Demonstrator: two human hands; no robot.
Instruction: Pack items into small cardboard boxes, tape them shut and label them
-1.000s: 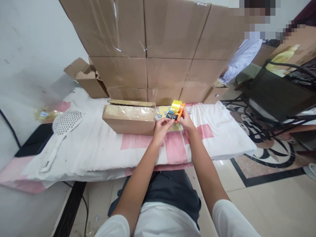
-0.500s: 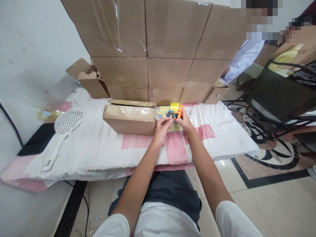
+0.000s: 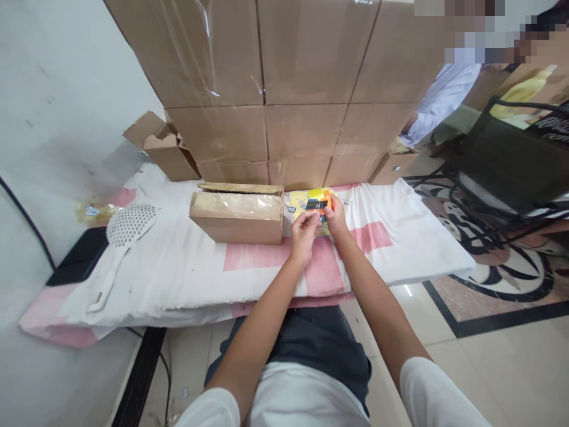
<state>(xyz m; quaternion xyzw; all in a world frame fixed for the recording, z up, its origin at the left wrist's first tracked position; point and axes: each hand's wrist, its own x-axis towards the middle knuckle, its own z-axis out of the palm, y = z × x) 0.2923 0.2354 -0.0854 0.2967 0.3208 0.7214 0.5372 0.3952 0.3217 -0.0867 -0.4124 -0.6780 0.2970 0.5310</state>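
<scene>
Both hands pinch the orange tape dispenser [image 3: 318,204], the left hand [image 3: 304,228] at its front, the right hand [image 3: 335,216] at its side. It sits low over the bench [image 3: 178,267], just right of the cardboard box [image 3: 237,216]. The fingers hide much of it, so the tape end cannot be made out.

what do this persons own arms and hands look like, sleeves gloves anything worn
Both arms are bare from the short white sleeves at the upper arms down to the fingers. The left hand and right hand wear no gloves, and no watch, ring or band shows on either wrist. Nails are too small to make out.
</scene>
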